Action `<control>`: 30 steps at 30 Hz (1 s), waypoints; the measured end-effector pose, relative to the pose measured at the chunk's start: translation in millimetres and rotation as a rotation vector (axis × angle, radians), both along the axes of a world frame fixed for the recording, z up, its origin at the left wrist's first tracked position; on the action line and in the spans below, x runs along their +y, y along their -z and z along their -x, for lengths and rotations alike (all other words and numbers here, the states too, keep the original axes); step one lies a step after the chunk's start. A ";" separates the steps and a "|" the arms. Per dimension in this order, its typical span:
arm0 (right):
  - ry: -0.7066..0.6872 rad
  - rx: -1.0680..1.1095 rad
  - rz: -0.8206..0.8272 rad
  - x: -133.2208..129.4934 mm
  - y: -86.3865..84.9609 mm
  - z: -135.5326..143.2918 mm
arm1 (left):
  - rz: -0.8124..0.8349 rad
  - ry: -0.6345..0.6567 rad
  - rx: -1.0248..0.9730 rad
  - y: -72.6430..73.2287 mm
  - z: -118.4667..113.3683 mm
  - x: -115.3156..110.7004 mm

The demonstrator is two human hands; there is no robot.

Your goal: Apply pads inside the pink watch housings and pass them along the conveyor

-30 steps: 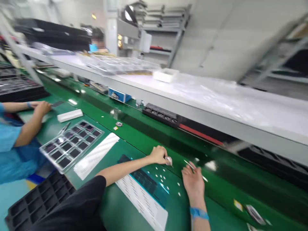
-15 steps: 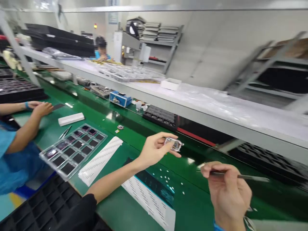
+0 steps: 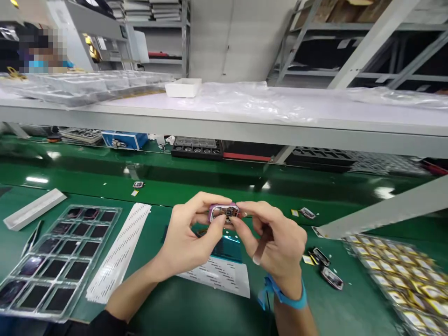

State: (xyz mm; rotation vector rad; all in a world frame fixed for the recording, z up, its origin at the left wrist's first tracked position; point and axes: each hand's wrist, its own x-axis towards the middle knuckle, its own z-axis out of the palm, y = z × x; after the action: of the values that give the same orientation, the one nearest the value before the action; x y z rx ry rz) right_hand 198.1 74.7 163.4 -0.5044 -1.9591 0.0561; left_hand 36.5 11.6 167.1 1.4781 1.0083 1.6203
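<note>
A smartwatch case with a purplish rim and its inner parts exposed is held up in front of me. My left hand is closed around its left side, thumb on the front. At its right edge, the thumb and forefinger of my right hand pinch close, touching it. Metal tweezers are tucked in the right hand, mostly hidden by the fingers. Below the hands lie a teal film sheet and a white slotted strip sheet.
A clear tray with dark square screens, a white strip stack and a white box lie left. Loose watch cases and a tray of yellow-edged parts are right. A slanted post and overhead shelf border the bench.
My right hand has come in from the right to the watch case, its tweezers now tucked into the hand. The case is turned, and the view has swung right.
</note>
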 end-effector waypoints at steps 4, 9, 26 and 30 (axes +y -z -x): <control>0.037 -0.009 -0.039 0.3 2.0 -0.7 | -0.017 -0.027 0.016 6.0 -4.1 3.3; 0.087 -0.054 -0.103 3.0 2.4 -2.5 | -0.090 -0.128 0.090 12.6 -11.6 6.9; -0.063 -0.225 -0.003 23.7 3.9 -20.9 | 0.104 -0.167 0.106 4.1 -2.6 20.6; -0.062 -0.219 0.034 23.6 2.1 -21.0 | 0.132 -0.150 0.110 5.8 -1.6 23.9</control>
State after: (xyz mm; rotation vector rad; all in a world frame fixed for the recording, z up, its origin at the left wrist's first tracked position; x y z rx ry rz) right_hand 219.1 98.4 161.3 -0.4881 -2.1912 0.0760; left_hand 38.1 35.5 161.2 1.4447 1.2902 1.5556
